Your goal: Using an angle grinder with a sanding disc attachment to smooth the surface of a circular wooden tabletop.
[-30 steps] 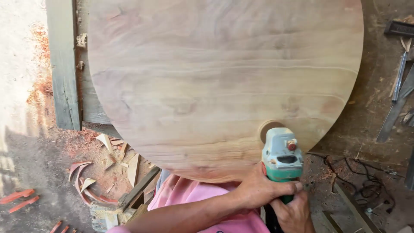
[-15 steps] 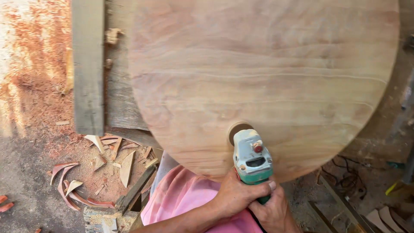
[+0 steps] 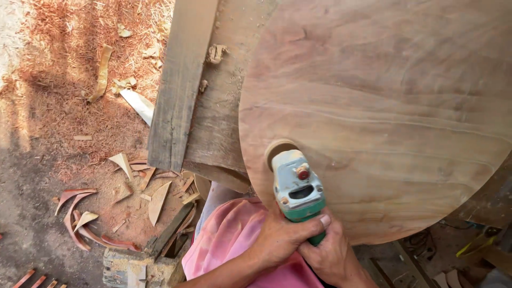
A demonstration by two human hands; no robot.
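Wooden round slab (image 3: 384,106) filled the upper right of the frame, its grain pale and smooth, lying over rough planks (image 3: 184,90) that ran up the middle. A green and grey sander (image 3: 296,186) sat on the slab near its lower left edge, its round pad flat against the surface just inside the rim. The left hand (image 3: 285,237) was closed round the sander's green rear body from the left; the right hand (image 3: 330,256) was closed on the same grip from below, the two hands touching. A pink shirt (image 3: 234,240) showed under the forearms at the lower centre.

Judgement: the step in hand was sanding the slab's face along its edge. The next move would call for steady two-handed pressure, the pad kept flat, and travel along the rim without tipping over it.

Curved offcuts (image 3: 85,213) and shavings lay on the floor at the lower left, well apart from the slab, with reddish sawdust (image 3: 58,58) spread across the upper left.
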